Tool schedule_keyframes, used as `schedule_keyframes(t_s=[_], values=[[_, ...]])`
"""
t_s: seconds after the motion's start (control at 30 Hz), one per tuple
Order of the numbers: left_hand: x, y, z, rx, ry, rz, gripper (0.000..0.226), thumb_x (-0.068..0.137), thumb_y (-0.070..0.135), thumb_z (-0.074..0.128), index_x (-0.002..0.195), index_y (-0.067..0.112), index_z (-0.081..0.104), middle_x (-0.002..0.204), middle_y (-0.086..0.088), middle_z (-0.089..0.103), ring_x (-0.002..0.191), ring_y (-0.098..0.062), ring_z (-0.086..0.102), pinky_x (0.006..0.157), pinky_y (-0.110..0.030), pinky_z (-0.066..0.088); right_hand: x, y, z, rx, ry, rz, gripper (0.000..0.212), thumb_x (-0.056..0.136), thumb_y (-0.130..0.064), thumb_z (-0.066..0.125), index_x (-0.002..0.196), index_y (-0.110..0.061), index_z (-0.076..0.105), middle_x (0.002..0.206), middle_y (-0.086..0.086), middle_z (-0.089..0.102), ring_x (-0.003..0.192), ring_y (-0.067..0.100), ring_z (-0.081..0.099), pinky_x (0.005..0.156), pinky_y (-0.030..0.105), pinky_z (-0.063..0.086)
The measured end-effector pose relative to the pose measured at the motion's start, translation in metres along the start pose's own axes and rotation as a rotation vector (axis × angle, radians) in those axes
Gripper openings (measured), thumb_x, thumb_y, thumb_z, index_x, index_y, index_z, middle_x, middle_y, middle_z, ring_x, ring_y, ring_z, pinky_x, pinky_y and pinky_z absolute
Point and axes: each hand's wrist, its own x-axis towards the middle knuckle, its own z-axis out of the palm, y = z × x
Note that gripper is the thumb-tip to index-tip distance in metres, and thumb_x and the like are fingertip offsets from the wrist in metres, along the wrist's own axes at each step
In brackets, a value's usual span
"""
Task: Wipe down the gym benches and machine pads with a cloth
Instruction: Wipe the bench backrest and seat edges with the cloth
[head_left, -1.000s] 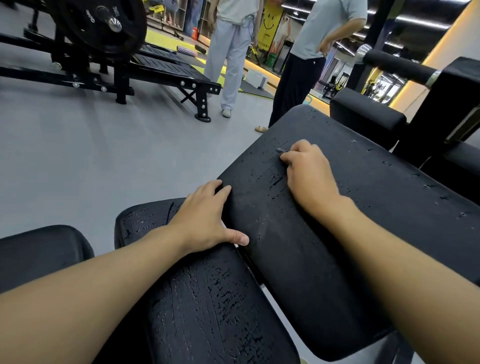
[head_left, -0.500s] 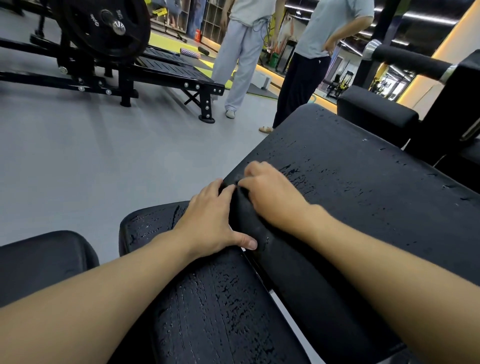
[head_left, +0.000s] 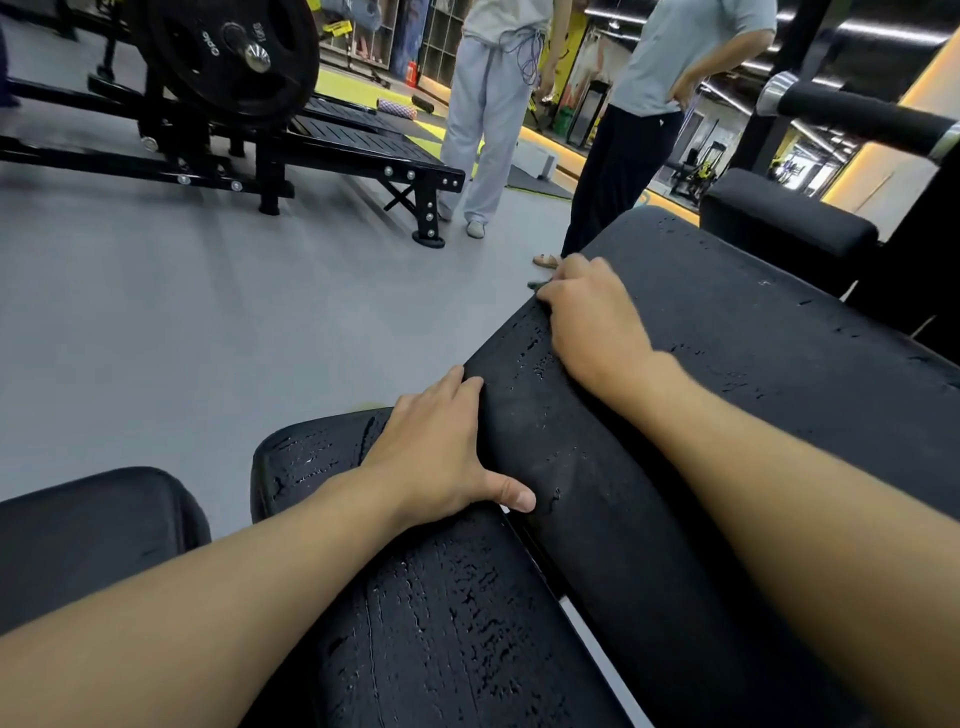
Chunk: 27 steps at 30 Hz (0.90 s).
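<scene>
The right hand (head_left: 592, 317) curls over the left edge of the large pad (head_left: 753, 395), so its fingertips are hidden. A dark sliver (head_left: 537, 285) just past them is too small to identify. Beyond the pad's far end, a person in light trousers (head_left: 483, 130) and a person in dark trousers (head_left: 623, 156) are cut off at the chest by the top edge. The pad's right end runs out of frame.

Your bench (head_left: 613, 545) is cracked black padding. Your left hand (head_left: 436, 452) lies flat on its near pad (head_left: 441, 623); your right hand (head_left: 592, 317) grips a cloth (head_left: 535, 285) at the far pad's (head_left: 753, 374) left edge.
</scene>
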Motion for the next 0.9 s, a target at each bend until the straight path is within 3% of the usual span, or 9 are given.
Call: schedule_keyframes(t_s=[0.07,0.13,0.3,0.37,0.47,0.63,0.73,0.8,0.9], values=[[0.001,0.0,0.0,-0.001,0.018,0.014,0.106,0.047,0.077,0.079,0.131,0.024,0.044,0.128,0.012,0.043,0.12,-0.019,0.045,0.095,-0.032,0.033,-0.011,-0.032,0.009,0.072,-0.066,-0.149,0.023,0.083,0.005,0.054,0.095,-0.002,0.073,0.098,0.02,0.058,0.091,0.038,0.053,0.074,0.044,0.047],[0.001,0.0,0.0,-0.012,0.033,0.014,0.105,0.045,0.077,0.08,0.129,0.026,0.044,0.126,0.014,0.046,0.118,-0.018,0.047,0.093,-0.032,0.035,-0.02,-0.043,0.011,0.1,-0.181,-0.313,0.026,0.086,0.0,0.053,0.101,-0.006,0.073,0.1,0.017,0.058,0.091,0.036,0.053,0.077,0.044,0.047],[-0.003,0.003,-0.002,-0.094,0.011,-0.085,0.116,0.043,0.07,0.088,0.135,0.027,0.031,0.121,0.013,0.053,0.12,-0.026,0.046,0.085,-0.033,0.039,-0.002,-0.009,-0.001,0.028,-0.04,-0.028,0.034,0.087,0.006,0.049,0.11,-0.006,0.071,0.106,0.015,0.057,0.092,0.033,0.049,0.079,0.041,0.045],[-0.003,0.007,-0.003,-0.104,-0.007,-0.096,0.142,0.046,0.066,0.089,0.153,0.018,0.011,0.131,0.006,0.055,0.129,-0.031,0.043,0.095,-0.032,0.039,-0.022,-0.045,-0.001,0.1,-0.139,-0.186,0.033,0.086,0.001,0.048,0.109,-0.009,0.07,0.106,0.013,0.057,0.093,0.032,0.049,0.079,0.039,0.043],[-0.004,0.009,-0.005,-0.113,-0.021,-0.123,0.161,0.05,0.062,0.09,0.155,0.011,-0.02,0.145,-0.002,0.051,0.138,-0.03,0.037,0.104,-0.03,0.033,-0.048,-0.055,-0.008,0.122,-0.274,-0.374,0.032,0.087,-0.002,0.048,0.108,-0.012,0.07,0.106,0.009,0.057,0.091,0.028,0.048,0.081,0.039,0.044],[-0.003,0.006,-0.004,-0.138,-0.046,-0.139,0.162,0.046,0.067,0.089,0.155,0.015,-0.02,0.132,-0.002,0.059,0.132,-0.031,0.041,0.102,-0.035,0.038,-0.035,-0.003,-0.008,0.048,-0.041,-0.007,0.032,0.085,0.004,0.049,0.104,-0.006,0.072,0.107,0.012,0.058,0.093,0.033,0.048,0.08,0.046,0.047],[-0.005,0.009,-0.005,-0.133,-0.046,-0.143,0.16,0.049,0.064,0.089,0.156,0.014,-0.018,0.142,-0.003,0.051,0.135,-0.031,0.039,0.103,-0.034,0.036,-0.067,-0.051,-0.001,0.121,-0.211,-0.281,0.029,0.08,-0.001,0.049,0.096,-0.005,0.072,0.104,0.015,0.058,0.088,0.034,0.05,0.077,0.046,0.048],[-0.006,0.008,-0.005,-0.131,-0.056,-0.145,0.159,0.049,0.065,0.089,0.156,0.015,-0.017,0.145,-0.003,0.048,0.137,-0.032,0.037,0.105,-0.035,0.036,-0.07,-0.041,-0.011,0.153,-0.264,-0.383,0.032,0.079,0.003,0.055,0.102,-0.009,0.073,0.104,0.014,0.06,0.085,0.034,0.051,0.077,0.044,0.049],[-0.003,0.004,-0.004,-0.144,-0.052,-0.152,0.161,0.044,0.069,0.088,0.156,0.018,-0.016,0.133,-0.004,0.058,0.134,-0.034,0.04,0.106,-0.041,0.039,-0.049,0.007,-0.019,0.11,-0.054,-0.105,0.033,0.086,0.005,0.053,0.108,-0.008,0.074,0.106,0.014,0.061,0.09,0.037,0.051,0.08,0.047,0.048]])
